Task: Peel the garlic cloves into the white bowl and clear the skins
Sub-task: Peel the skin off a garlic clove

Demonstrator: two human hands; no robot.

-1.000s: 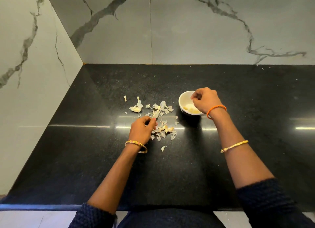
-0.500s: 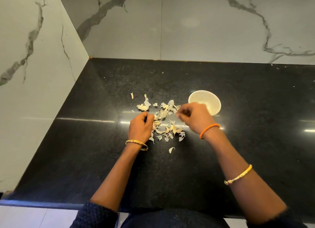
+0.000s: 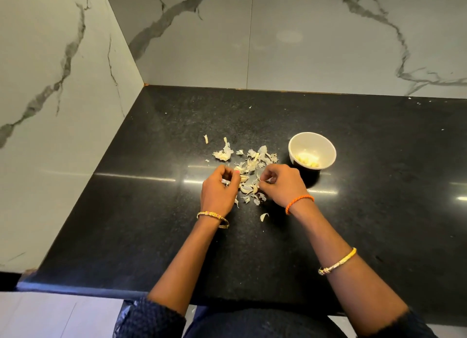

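Observation:
A small white bowl (image 3: 295,142) stands on the black counter (image 3: 379,211) and holds several peeled garlic cloves (image 3: 307,158). Left of it lies a scattered pile of papery garlic skins (image 3: 252,160), with a few unpeeled cloves (image 3: 246,189) at its near side. My left hand (image 3: 218,191) rests at the pile's left edge, fingers curled around a pale garlic piece. My right hand (image 3: 284,183) is at the pile's right edge, just in front of the bowl. Its curled fingertips pinch a pale garlic piece from the pile.
A larger clump of skin (image 3: 223,154) and a stray sliver (image 3: 206,138) lie left of the pile. One loose skin (image 3: 263,216) lies nearer to me. Marble walls (image 3: 63,110) close the counter at the left and back. The counter's front edge (image 3: 88,287) is near my body.
My right hand has come back from over the bowl to the right side of the pile. The left hand has stayed at the pile. The camera has tilted and shifted.

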